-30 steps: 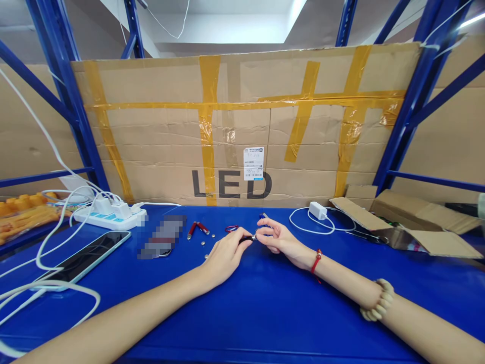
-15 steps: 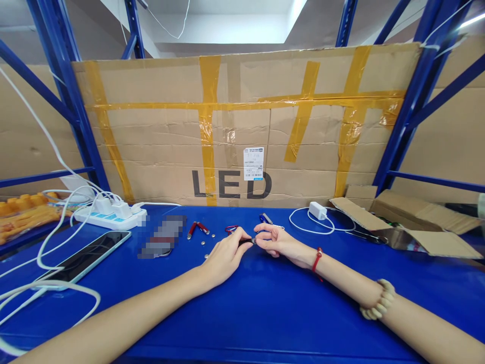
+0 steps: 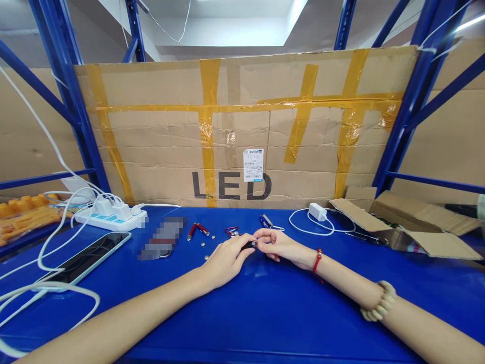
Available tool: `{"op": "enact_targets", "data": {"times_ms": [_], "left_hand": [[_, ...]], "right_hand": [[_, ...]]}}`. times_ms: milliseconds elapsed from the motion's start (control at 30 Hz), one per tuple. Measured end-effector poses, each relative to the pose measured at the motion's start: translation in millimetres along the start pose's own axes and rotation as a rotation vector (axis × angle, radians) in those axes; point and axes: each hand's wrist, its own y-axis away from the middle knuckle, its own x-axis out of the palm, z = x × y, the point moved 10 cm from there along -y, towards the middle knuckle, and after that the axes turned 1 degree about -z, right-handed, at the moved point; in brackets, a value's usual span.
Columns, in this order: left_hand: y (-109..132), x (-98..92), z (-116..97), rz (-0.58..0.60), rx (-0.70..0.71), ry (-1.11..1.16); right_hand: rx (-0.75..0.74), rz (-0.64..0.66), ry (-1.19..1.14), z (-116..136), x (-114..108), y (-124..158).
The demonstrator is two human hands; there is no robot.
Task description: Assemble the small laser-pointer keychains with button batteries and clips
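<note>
My left hand (image 3: 226, 257) and my right hand (image 3: 277, 243) meet over the blue tabletop (image 3: 250, 313). Both pinch a small black pen-shaped torch (image 3: 249, 244) between their fingertips, the left on its body, the right at its tip. Just behind the hands lie a red carabiner clip (image 3: 231, 231), a blue and a silver small torch (image 3: 265, 221), and a red small torch in two pieces (image 3: 197, 229). Several silver button cells (image 3: 207, 241) are scattered to the left of my left hand.
A taped cardboard sheet marked LED (image 3: 242, 131) stands at the back. A white power strip (image 3: 109, 216), loose white cables (image 3: 56, 253) and a phone (image 3: 85, 258) lie at the left. A white charger (image 3: 317, 211) and an open cardboard box (image 3: 401, 225) sit at the right.
My right hand's fingers have curled in and closed on the torch's tip, and both hands have sunk slightly toward the table. The silver and blue torches behind them are uncovered now.
</note>
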Motion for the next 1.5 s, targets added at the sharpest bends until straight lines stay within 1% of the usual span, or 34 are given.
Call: {"op": "enact_targets", "data": {"times_ms": [167, 300, 467, 533, 667, 800, 1067, 1500], "left_hand": [[0, -4.5, 3, -0.044, -0.033, -0.028], [0, -3.7, 8, -0.040, -0.061, -0.040], [-1, -3.8, 15, -0.042, -0.124, -0.052], [-1, -3.0, 17, -0.033, -0.145, -0.056], [-1, -2.2, 17, -0.026, -0.143, -0.065], [-1, -0.9, 17, -0.018, -0.138, -0.074], [-1, 1.8, 17, 0.015, -0.154, -0.080], [-1, 3.7, 17, 0.034, -0.157, -0.078]], "right_hand": [[-0.013, -0.012, 0.020, 1, 0, 0], [-0.020, -0.028, 0.034, 1, 0, -1], [-0.123, -0.168, 0.052, 6, -14, -2], [-0.152, -0.205, 0.059, 8, -18, -2], [-0.216, -0.206, 0.055, 16, -17, 0], [-0.243, -0.210, 0.064, 21, -15, 1], [-0.252, -0.227, 0.083, 20, -18, 0], [-0.196, -0.240, 0.080, 16, -17, 0]]}}
